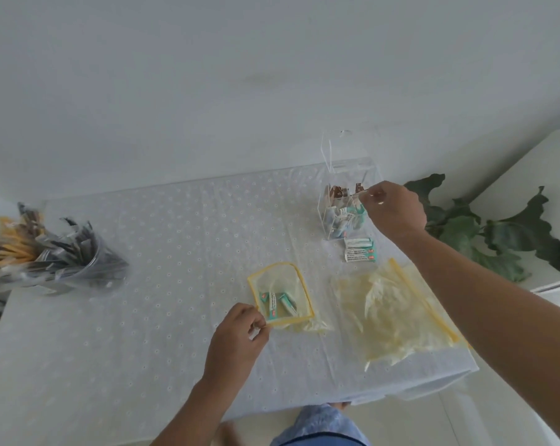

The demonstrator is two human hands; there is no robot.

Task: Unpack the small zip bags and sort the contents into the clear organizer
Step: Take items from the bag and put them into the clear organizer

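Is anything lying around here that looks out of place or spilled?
Yes: two teal-and-white packets lie loose on the tablecloth just outside the clear organizer, not in a compartment. The big yellow-trimmed bag lies crumpled nearby.

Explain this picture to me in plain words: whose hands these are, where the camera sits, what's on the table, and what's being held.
No machine here: a person wears a camera on the head, looking down at both hands. The left hand pinches the corner of a small yellow-edged zip bag still holding packets. The right hand reaches over the clear organizer; what its fingers hold is too blurred to tell. Two loose packets lie beside the organizer, next to a larger flat bag on the white tablecloth.
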